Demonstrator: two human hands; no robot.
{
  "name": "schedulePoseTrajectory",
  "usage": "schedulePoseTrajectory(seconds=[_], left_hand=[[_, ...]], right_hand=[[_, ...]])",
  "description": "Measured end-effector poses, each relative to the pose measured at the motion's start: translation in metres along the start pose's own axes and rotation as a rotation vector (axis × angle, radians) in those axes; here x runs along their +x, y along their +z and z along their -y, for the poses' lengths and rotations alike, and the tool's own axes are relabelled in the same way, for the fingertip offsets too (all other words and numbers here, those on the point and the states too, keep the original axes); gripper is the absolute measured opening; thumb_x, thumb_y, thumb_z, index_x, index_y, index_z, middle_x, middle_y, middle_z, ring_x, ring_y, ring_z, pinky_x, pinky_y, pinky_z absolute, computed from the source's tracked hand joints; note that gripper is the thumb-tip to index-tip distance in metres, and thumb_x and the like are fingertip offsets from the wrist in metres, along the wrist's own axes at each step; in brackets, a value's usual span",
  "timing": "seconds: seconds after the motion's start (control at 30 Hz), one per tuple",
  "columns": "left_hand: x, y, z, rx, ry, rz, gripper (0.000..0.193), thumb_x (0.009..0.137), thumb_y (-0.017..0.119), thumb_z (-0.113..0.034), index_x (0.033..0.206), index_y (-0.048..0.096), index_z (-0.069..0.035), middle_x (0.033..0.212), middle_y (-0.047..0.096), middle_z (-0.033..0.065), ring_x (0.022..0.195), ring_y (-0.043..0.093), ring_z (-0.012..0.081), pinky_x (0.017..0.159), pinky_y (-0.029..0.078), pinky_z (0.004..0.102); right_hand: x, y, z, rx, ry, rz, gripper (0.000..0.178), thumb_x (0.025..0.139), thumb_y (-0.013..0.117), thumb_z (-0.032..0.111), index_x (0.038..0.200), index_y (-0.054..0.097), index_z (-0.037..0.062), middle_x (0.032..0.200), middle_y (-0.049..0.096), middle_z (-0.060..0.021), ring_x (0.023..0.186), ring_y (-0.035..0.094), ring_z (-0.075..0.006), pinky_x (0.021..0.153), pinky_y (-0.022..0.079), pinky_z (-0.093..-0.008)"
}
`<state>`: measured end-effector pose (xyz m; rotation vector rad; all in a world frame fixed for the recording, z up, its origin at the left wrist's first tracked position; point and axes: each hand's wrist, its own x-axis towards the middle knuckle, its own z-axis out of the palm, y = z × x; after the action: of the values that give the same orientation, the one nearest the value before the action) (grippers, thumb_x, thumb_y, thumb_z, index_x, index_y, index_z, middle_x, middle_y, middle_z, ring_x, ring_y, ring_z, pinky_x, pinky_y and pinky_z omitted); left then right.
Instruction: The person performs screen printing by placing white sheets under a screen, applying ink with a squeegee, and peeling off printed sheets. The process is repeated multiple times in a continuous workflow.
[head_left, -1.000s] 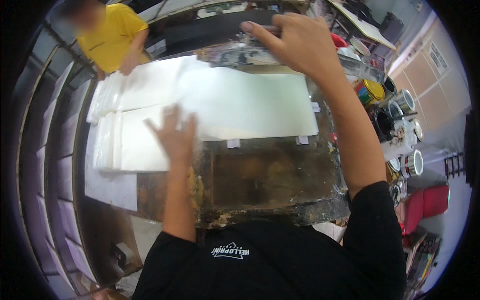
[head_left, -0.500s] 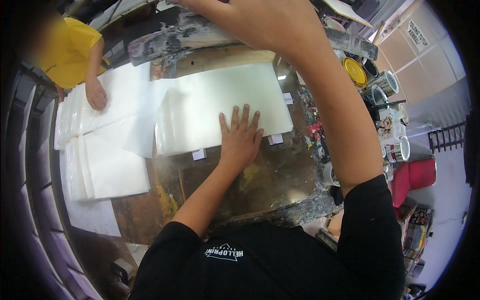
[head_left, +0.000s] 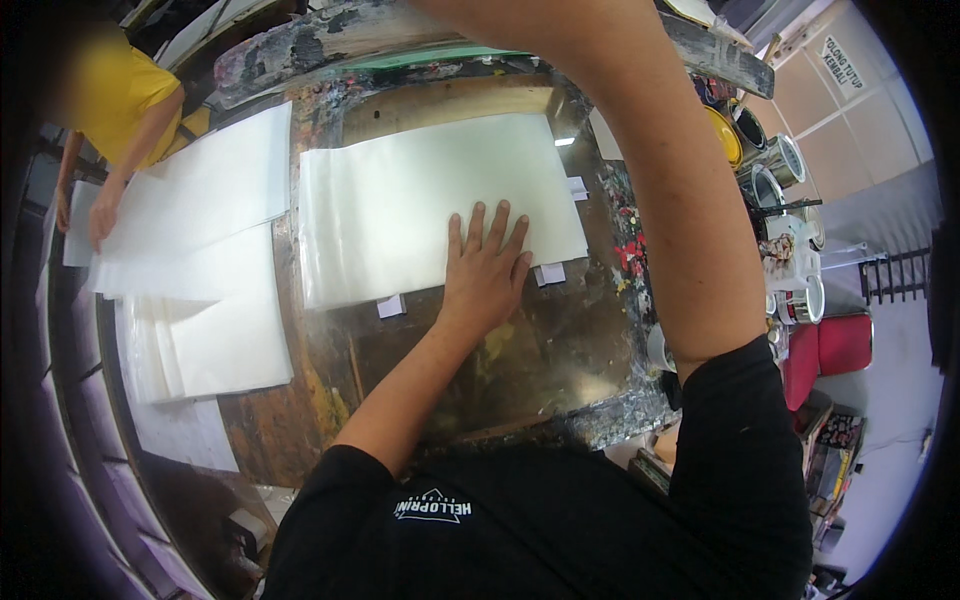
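Note:
My left hand [head_left: 488, 268] lies flat, fingers spread, on a translucent white plastic sheet [head_left: 400, 195] near its right part. Small white paper tabs [head_left: 391, 306] show at the sheet's near and right edges, on the stained, glossy board [head_left: 450, 375]. My right arm reaches up to the top edge, where only the back part of my right hand [head_left: 520, 25] is in view; its fingers are cut off. Just beyond the sheet, a paint-smeared bar [head_left: 310, 55] with a green strip below it crosses the view at the level of that hand.
At the left, a person in yellow handles a translucent sheet [head_left: 210, 195] over a stack of similar sheets [head_left: 215, 345]. Open paint cans [head_left: 785, 160] and tubs line the right side. A red chair [head_left: 845, 345] stands beyond them.
The other person's sheet has been drawn left, off the edge of the sheet under my left hand. The paint-smeared bar sits slightly higher in view. My left hand stays flat.

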<state>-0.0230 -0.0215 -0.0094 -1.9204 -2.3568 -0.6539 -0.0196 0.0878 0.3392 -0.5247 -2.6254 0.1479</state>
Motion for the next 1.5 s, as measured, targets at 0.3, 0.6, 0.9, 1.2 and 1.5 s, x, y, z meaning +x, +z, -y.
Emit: schedulePoseTrajectory(seconds=[0.3,0.6,0.9,1.2,1.5], left_hand=[[-0.004,0.002,-0.002,0.018,0.021,-0.068,0.054,0.11,0.049,-0.037,0.156,0.051,-0.011,0.166,0.041,0.0192,0.153,0.036,0.0445,0.127,0.017,0.0659],[-0.012,-0.169,0.037,-1.272,-0.391,-0.597,0.1,0.083,0.094,-0.018,0.16,0.034,0.005,0.119,0.069,0.0139,0.099,0.068,0.0173,0.085,0.057,0.0285],[-0.113,-0.091,0.045,-0.395,-0.545,-0.281,0.116,0.059,0.102,-0.049,0.151,0.055,0.003,0.11,0.07,0.0137,0.103,0.07,0.0282,0.093,0.056,0.0393],[-0.124,-0.076,0.048,-0.351,-0.574,-0.206,0.112,0.057,0.104,-0.036,0.15,0.056,0.003,0.103,0.065,0.0109,0.094,0.066,0.026,0.088,0.055,0.0371],[-0.121,-0.078,0.049,-0.438,-0.51,-0.267,0.116,0.058,0.103,-0.037,0.155,0.051,0.002,0.105,0.071,0.0145,0.094,0.069,0.0246,0.086,0.056,0.0361]], right_hand=[[-0.002,0.03,-0.012,-0.133,-0.067,-0.236,0.087,0.102,0.047,0.069,0.062,0.069,-0.0053,0.062,0.066,-0.0244,0.063,0.068,-0.039,0.067,0.056,-0.049],[-0.055,0.075,-0.025,-0.081,-0.14,-0.235,0.075,0.092,0.06,0.076,0.1,0.074,0.0036,0.079,0.073,-0.0186,0.071,0.071,-0.0357,0.078,0.051,-0.0514],[-0.198,0.16,-0.023,0.001,-0.043,0.324,0.035,0.08,0.07,0.006,0.115,0.069,0.0131,0.116,0.068,-0.0068,0.105,0.062,-0.0313,0.094,0.042,-0.0482],[-0.184,0.23,-0.031,-0.078,0.013,0.204,0.034,0.082,0.072,0.011,0.116,0.066,0.0151,0.107,0.07,-0.0049,0.105,0.066,-0.0279,0.096,0.041,-0.0531],[-0.002,0.269,-0.112,-0.119,0.06,0.411,0.035,0.092,0.065,0.021,0.127,0.067,0.0171,0.116,0.074,-0.0078,0.113,0.07,-0.03,0.097,0.046,-0.0581]])
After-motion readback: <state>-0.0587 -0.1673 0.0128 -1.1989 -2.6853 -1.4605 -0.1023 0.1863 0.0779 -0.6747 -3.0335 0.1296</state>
